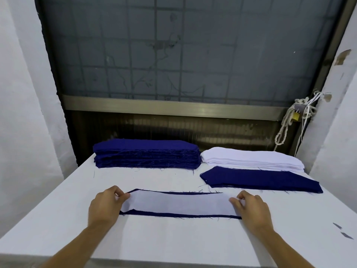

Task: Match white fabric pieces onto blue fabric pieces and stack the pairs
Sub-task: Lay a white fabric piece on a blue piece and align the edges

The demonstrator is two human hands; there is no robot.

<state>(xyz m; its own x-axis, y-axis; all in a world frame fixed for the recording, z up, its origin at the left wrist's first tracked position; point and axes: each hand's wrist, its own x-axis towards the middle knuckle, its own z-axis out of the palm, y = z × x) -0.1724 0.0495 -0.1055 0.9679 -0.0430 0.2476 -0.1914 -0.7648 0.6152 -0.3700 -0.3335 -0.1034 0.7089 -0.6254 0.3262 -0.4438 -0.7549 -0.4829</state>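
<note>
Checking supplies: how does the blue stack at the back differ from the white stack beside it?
The blue stack is taller than the white stack. The blue stack's front edge is frayed with loose threads; the white stack's looks clean. The blue stack sits back left, the white stack back right. Both are piles of long pieces lying on the table.

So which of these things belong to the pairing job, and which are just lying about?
Job: white piece on blue piece, left hand, right hand, blue stack, white stack, low blue-topped stack.
Lying about: rope, padlock, dark scraps.
</note>
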